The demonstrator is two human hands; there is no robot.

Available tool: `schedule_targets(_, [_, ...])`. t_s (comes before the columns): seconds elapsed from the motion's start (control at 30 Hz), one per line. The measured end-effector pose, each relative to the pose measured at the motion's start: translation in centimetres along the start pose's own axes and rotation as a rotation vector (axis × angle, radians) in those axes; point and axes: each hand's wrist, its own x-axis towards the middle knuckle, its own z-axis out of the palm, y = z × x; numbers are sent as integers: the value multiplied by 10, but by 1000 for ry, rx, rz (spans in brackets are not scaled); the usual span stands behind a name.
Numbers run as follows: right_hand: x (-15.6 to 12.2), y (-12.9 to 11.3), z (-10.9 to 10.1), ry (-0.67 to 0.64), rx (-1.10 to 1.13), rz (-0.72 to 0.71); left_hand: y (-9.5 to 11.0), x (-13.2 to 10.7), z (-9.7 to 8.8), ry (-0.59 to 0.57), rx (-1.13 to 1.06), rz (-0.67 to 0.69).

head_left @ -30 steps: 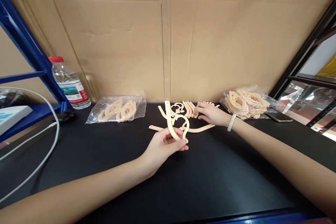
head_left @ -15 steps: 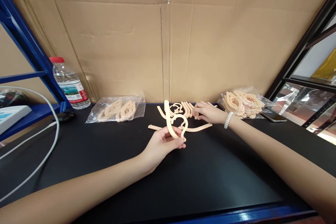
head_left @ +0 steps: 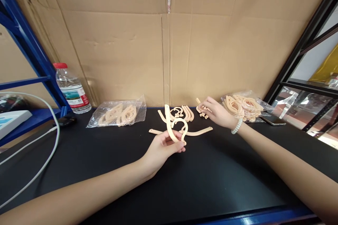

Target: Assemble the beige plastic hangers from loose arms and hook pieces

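My left hand is closed on a beige plastic folding-hanger piece: a curved hanger arm standing upright, with a round hook beside it. Their lower ends meet at my fingertips. To the right, my right hand has its fingers closed on another hanger arm, whose tip pokes out past the fingers; the rest is hidden. Below those fingers lies a cluster of small beige pieces. More loose arms and hooks lie behind my left hand, and a long arm lies nearer to me.
On the black table, a clear bag of hanger parts lies left and a fuller pile of bags right, near a phone. A water bottle and white cable are left. Cardboard stands behind.
My right hand has moved right, away from the row of arms, with one arm now in its fingers. The small pieces have come into view. My left hand keeps its hold.
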Motion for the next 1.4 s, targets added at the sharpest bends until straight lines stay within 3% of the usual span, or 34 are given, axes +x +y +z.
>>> schedule_targets(0.1, [-8,-22,-15,243,325,132,0,0,-1,2,-20,-5])
schedule_targets(0.17, [-16,-41,-18,310,600,193,0,0,-2,1,-34,-5])
schedule_targets(0.37, [-38,-83,-3,189,1174,333,-1,1,-2,10,-54,1])
schedule_targets(0.57, [-41,-91,19,153,1476,492,-1,3,-2,2,-38,4])
schedule_targets(0.77, [-44,-88,28,184,1587,609,-1,3,-2,-13,-9,12])
schedule_targets(0.87, [-45,-91,29,123,1600,626,-2,3,-2,-16,-5,17])
schedule_targets(1.0, [-46,-95,31,13,1546,572,-4,4,-3,-38,7,23])
schedule_targets(1.27, [-46,-97,33,-77,1369,408,-4,4,-3,-135,-9,45])
schedule_targets(1.4, [-47,-97,33,-71,1335,402,-4,5,-4,-156,-3,51])
